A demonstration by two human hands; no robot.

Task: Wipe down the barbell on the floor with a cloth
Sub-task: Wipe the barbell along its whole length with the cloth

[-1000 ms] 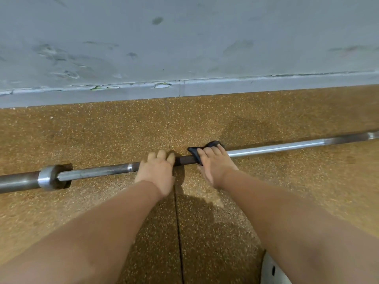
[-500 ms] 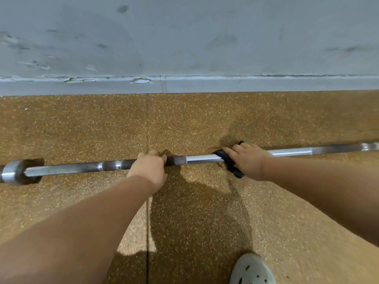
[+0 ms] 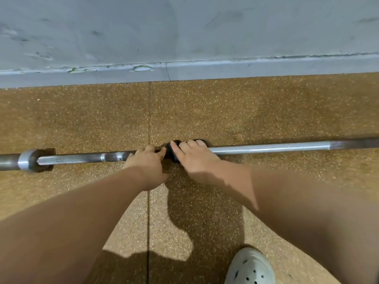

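Both hands bare, left hand and right hand, fingers short and rounded at the tips; nails too small to read. Arms: left forearm and right forearm uncovered right to the frame's edges, mostly in shadow, with a sunlit band across the right wrist and the backs of both hands. Only worn item seen: a pale grey moulded clog at lower right, rounded toe, smooth matte upper dotted with small dark round vent holes, front part alone in frame

Right of the cloth, the barbell runs bare; just left, the left hand blocks it, the collar farther left.
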